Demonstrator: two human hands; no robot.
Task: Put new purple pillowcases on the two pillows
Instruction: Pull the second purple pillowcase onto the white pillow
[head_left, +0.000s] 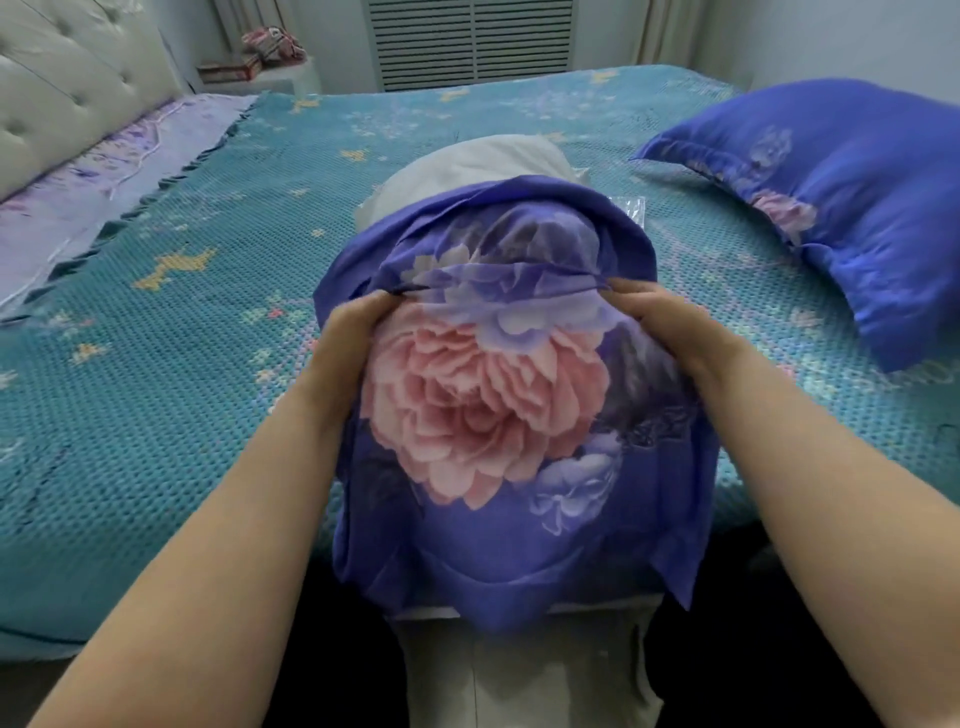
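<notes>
A purple pillowcase (493, 405) with a big pink flower print covers most of a white pillow (483, 166), whose far end sticks out of the case's open mouth. The pillow lies on the bed's near edge, pointing away from me. My left hand (353, 332) grips the folded fabric on the left side. On the right side my right hand (660, 317) pinches the same fold. A second pillow (841, 208), fully inside a purple flowered case, lies on the bed at the right.
The bed carries a teal woven blanket (208, 322) with small flower marks. A lilac sheet (78, 187) and a tufted headboard (67, 78) are at the left. A nightstand (260, 67) with items and a slatted panel (472, 41) stand behind. A clear plastic wrapper (628, 208) lies beside the pillow.
</notes>
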